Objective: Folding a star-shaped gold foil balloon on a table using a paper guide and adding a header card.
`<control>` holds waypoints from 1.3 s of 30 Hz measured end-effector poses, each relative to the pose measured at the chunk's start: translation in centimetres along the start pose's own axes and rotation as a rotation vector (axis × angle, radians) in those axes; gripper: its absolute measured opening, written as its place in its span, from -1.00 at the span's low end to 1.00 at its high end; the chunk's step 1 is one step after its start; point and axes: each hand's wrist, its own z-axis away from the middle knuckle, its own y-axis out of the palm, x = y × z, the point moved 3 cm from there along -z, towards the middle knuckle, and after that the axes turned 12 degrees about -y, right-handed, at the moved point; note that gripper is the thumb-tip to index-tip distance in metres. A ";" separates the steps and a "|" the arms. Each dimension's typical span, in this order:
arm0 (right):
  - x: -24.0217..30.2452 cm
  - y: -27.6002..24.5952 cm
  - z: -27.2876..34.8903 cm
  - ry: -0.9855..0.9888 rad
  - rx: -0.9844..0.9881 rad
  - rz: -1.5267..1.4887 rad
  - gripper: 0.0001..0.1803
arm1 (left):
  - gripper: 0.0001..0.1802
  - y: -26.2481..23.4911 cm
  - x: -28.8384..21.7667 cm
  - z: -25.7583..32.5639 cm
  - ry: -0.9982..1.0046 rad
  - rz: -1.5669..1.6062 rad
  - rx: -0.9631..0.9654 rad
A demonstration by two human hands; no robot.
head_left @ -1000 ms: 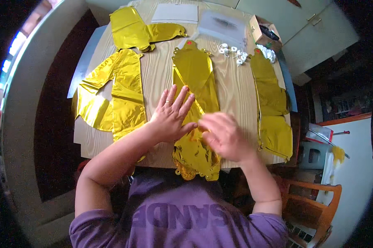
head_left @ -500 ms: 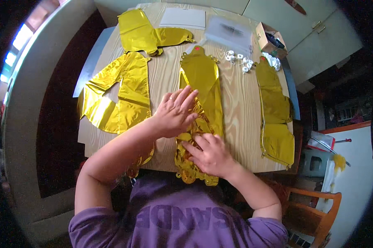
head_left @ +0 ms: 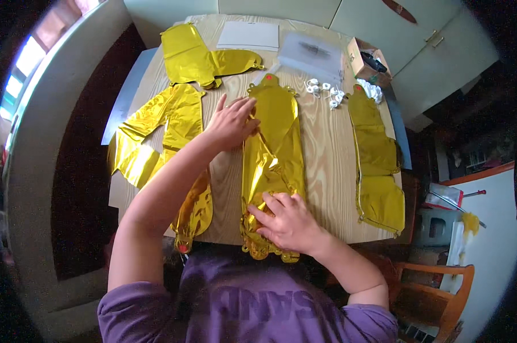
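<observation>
A long flat gold foil balloon (head_left: pixel 272 154) lies lengthwise down the middle of the wooden table (head_left: pixel 327 166). My left hand (head_left: pixel 231 121) rests flat with fingers spread on its upper left edge. My right hand (head_left: pixel 287 220) presses on its crumpled lower end near the table's front edge. Neither hand grips anything. Another gold foil balloon (head_left: pixel 167 137) lies to the left under my left forearm, a third one (head_left: pixel 378 160) lies at the right, and a fourth (head_left: pixel 198 54) lies at the far left corner.
White sheets of paper (head_left: pixel 248 35) and a clear plastic bag (head_left: pixel 313 51) lie at the far edge. Small white pieces (head_left: pixel 327 91) sit beside an open cardboard box (head_left: pixel 367 60). A wooden chair (head_left: pixel 441 291) stands at the lower right. White cabinet doors (head_left: pixel 441 51) stand behind the table.
My left hand slid up the middle balloon away from me. My right hand moved down and toward its lower end. The balloon now lies flatter and longer.
</observation>
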 end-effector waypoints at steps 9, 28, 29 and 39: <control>-6.9 -3.9 0.8 0.124 -0.290 -0.005 -0.57 | -0.09 -2.7 -7.9 10.4 0.123 0.002 0.093; -41.6 -3.4 -25.6 0.503 -0.133 -0.051 -0.18 | -0.06 -1.4 -7.8 11.7 0.131 -0.081 0.274; -43.3 -3.0 -26.5 0.508 -0.143 0.000 -0.14 | -0.07 -1.6 -8.0 11.5 0.140 -0.076 0.283; -45.2 1.1 -31.3 0.271 0.140 0.287 -0.39 | -0.07 -2.3 -7.4 11.5 0.096 0.030 0.282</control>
